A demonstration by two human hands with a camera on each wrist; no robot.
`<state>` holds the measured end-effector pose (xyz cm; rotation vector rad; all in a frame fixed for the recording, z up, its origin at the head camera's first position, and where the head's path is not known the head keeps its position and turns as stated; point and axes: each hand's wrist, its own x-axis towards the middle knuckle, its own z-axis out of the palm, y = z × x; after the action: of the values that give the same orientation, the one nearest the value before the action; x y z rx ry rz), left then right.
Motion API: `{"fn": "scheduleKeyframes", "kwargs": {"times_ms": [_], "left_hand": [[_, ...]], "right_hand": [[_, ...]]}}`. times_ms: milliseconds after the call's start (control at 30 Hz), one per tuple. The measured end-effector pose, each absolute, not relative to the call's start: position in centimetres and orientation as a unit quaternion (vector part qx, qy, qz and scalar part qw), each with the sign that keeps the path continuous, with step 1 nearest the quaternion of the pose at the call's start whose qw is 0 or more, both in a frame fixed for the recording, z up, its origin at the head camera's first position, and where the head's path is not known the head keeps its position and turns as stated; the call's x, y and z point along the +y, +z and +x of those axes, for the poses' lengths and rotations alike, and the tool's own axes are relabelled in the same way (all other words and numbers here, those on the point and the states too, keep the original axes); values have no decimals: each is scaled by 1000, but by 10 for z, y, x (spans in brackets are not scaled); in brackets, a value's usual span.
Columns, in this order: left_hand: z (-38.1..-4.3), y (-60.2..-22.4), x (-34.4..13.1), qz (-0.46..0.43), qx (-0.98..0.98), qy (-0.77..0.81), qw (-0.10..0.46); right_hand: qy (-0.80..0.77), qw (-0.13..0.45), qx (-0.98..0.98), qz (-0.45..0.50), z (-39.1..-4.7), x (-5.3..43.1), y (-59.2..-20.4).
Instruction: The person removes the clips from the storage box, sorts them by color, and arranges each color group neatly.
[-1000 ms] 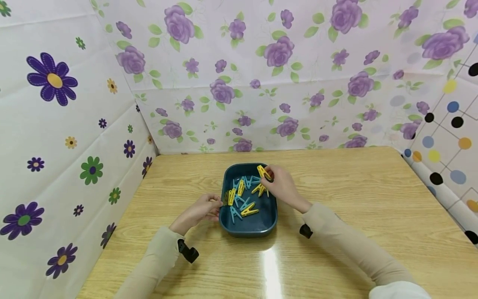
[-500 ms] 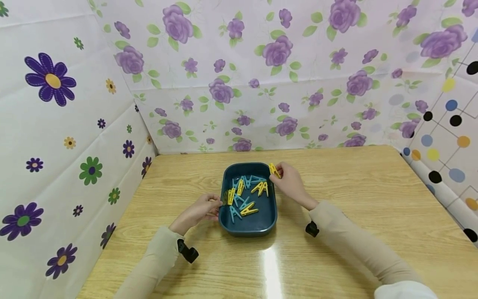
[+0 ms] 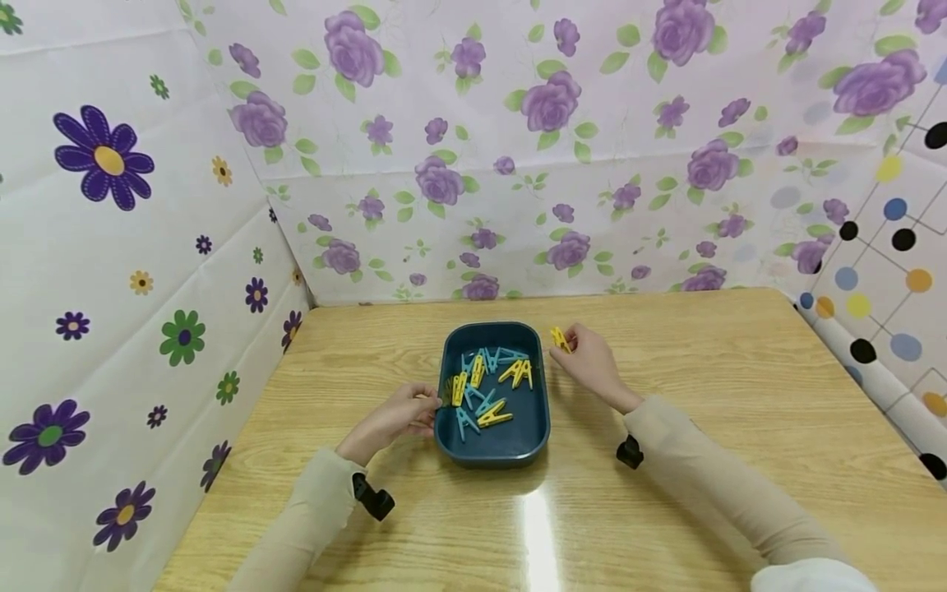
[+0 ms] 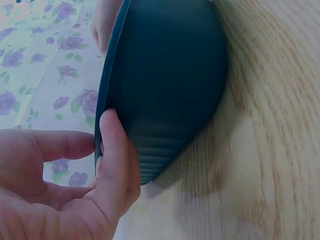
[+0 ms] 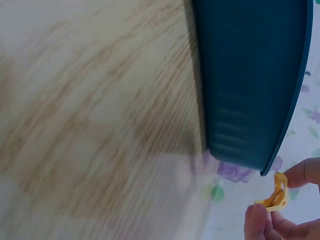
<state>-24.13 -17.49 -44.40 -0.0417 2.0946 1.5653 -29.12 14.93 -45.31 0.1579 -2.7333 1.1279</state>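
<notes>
A dark teal plastic tub (image 3: 533, 427) stands on the wooden table, holding several blue clothespins (image 3: 467, 423) and yellow clothespins (image 3: 493, 415). My left hand (image 3: 407, 411) pinches the tub's left rim; in the left wrist view the thumb (image 4: 70, 145) lies on the inner side of the rim and the fingers on the outer wall. Just right of the tub, my right hand (image 3: 592, 363) pinches a yellow clothespin (image 3: 560, 339) between thumb and fingers. The right wrist view shows that yellow clothespin (image 5: 277, 192) beyond the tub's corner, apart from the wall.
The wooden table (image 3: 703, 386) extends on both sides of the tub. A flowered cloth wall (image 3: 518, 238) closes off the back, with patterned sheets at left and right. Black wrist cameras (image 3: 373, 498) are strapped to both sleeves.
My right hand has moved rightward with the yellow clothespin, from above the tub's back right corner to outside its right rim. The left hand and the tub have stayed put.
</notes>
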Motion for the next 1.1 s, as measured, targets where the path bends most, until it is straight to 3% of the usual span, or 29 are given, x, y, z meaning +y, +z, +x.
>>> {"fn": "scheduleKeyframes", "kwargs": {"times_ms": [1100], "left_hand": [[-240,-442,-174,-12,775,577,257]], "right_hand": [[321,-12,-947,-27,-309,190,-463]]}}
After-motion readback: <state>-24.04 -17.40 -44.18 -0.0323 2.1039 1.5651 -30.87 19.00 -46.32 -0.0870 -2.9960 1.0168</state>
